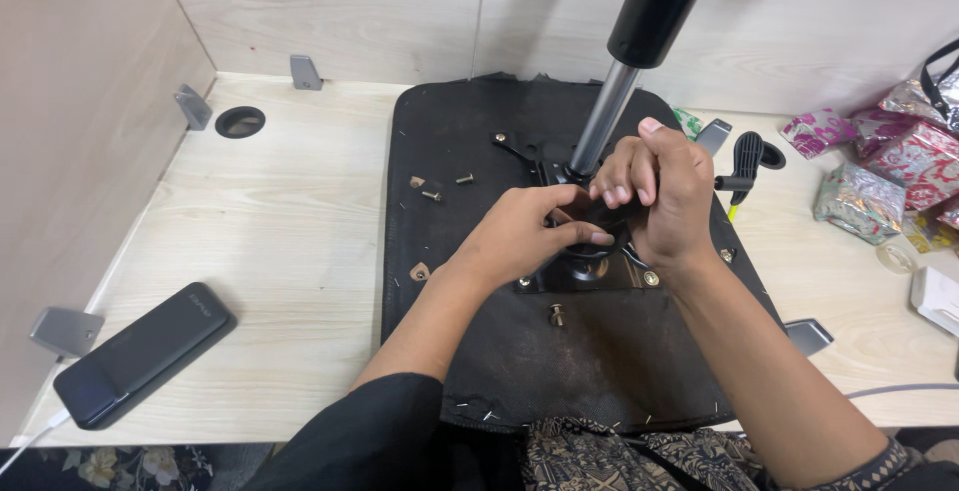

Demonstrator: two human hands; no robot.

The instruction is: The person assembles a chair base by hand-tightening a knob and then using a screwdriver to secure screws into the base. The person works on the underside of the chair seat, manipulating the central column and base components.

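left hand (519, 236) and right hand (659, 196) both gripping a small black part (599, 216), over the metal plate (589, 273) on the upturned black chair seat (479, 151), beside the gas cylinder (614, 101), loose bolts (445, 186) nearby

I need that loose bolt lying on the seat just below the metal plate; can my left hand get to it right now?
Probably yes. The bolt lies bare on the seat underside, nothing covering it, close below the left hand.

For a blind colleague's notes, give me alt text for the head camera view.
Two bare hands, left hand and right hand, grip a small black part over the metal mounting plate on an upturned black seat base, beside its gas cylinder. Loose bolts lie on the seat; a power bank lies on the desk.
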